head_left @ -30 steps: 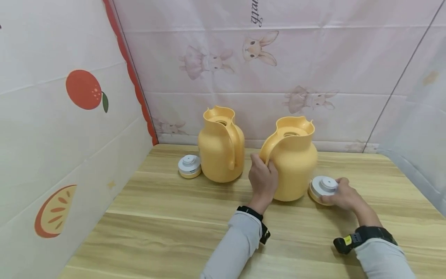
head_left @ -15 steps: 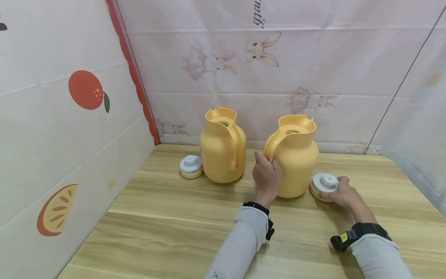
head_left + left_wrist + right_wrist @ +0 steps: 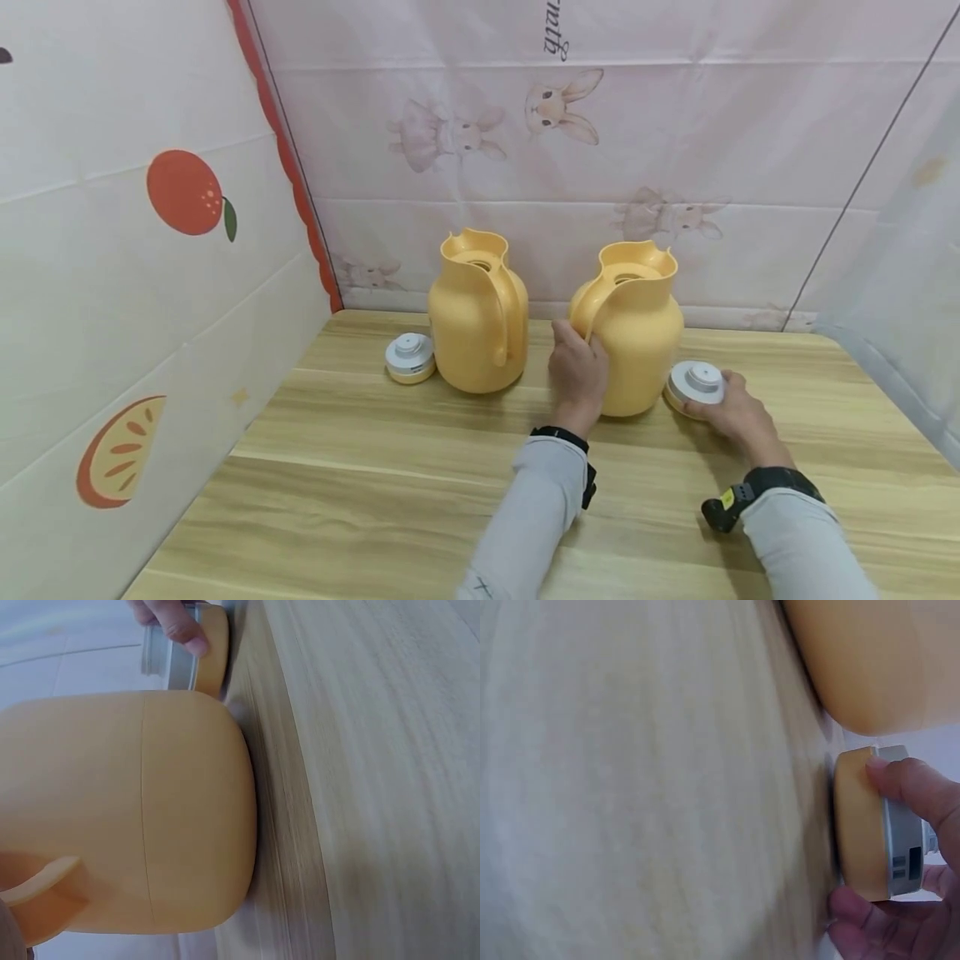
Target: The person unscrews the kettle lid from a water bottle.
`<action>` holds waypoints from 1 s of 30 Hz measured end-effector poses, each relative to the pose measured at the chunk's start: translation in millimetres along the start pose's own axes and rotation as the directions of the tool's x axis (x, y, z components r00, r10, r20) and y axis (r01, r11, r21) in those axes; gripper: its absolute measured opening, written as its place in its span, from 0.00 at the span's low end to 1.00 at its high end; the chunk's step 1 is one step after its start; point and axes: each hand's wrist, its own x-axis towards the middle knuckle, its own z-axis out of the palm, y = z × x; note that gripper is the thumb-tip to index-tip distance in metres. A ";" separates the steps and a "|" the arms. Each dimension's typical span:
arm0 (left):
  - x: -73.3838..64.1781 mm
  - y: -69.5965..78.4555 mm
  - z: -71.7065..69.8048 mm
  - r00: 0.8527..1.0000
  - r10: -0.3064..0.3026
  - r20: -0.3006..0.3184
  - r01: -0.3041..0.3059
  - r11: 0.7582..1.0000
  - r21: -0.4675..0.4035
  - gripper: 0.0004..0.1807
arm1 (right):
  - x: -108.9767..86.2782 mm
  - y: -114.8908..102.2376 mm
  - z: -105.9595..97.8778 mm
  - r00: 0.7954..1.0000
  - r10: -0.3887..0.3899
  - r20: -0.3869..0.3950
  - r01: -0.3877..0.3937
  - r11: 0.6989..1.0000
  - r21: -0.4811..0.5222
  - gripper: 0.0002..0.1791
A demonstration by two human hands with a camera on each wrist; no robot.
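A yellow jug (image 3: pixel 637 350) with an open spout stands upright on the wooden table, its handle turned toward the left. My left hand (image 3: pixel 577 371) grips that handle low down; in the left wrist view the jug's body (image 3: pixel 172 810) fills much of the frame. Just right of the jug lies a round lid (image 3: pixel 693 385), grey-white on top with a yellow base. My right hand (image 3: pixel 738 417) holds it by the side, and the right wrist view shows thumb and fingers around the lid (image 3: pixel 862 825) close over the table.
To the left stands a second yellow jug (image 3: pixel 476 325), upright and without a lid on its mouth. Another grey-and-yellow lid (image 3: pixel 409 358) lies at its left side. Behind the wooden table (image 3: pixel 337 467) rises a wall covering (image 3: pixel 465 83) printed with rabbits.
The gripped jug has slid back, away from the person, on the table. The right hand and its lid have moved back alongside it. The left jug and its lid stay put.
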 end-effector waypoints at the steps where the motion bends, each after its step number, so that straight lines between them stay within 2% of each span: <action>1: -0.2 0.6 1.3 1.000 -0.004 0.001 0.004 1.000 0.012 0.12 | 0.3 0.9 0.8 1.000 -0.008 -0.008 0.008 1.000 -0.012 0.62; 5: -1.8 4.4 7.7 0.999 -0.034 -0.010 0.035 0.998 0.059 0.13 | -0.3 4.9 2.8 0.999 -0.025 -0.043 0.022 0.998 -0.064 0.62; 8: -2.5 7.5 10.2 0.998 -0.054 -0.026 0.056 0.997 0.059 0.13 | -2.1 5.7 2.3 0.999 0.001 -0.048 -0.005 0.997 -0.079 0.61; 15: 0.1 8.9 9.2 0.998 -0.027 -0.059 0.029 0.999 0.036 0.14 | -1.9 3.8 3.2 0.999 0.026 -0.028 -0.027 0.997 -0.070 0.56; 21: 1.3 9.8 7.8 0.999 -0.025 -0.038 0.026 0.999 0.040 0.14 | -0.1 6.2 4.9 1.000 0.001 -0.029 -0.003 0.997 -0.071 0.49; 25: 2.2 10.1 5.9 0.999 -0.014 -0.029 0.015 0.999 0.048 0.14 | -0.4 7.6 2.8 1.000 -0.015 0.009 0.015 1.000 -0.011 0.42; 27: 2.6 9.5 4.2 1.000 -0.003 -0.011 0.003 1.000 0.031 0.14 | -1.1 8.8 1.5 0.999 -0.025 0.043 0.024 0.999 0.032 0.37; 30: 3.0 7.7 0.1 0.998 0.025 0.052 -0.024 0.999 -0.022 0.14 | -3.5 10.6 -0.5 0.995 -0.032 0.089 0.025 0.996 0.083 0.30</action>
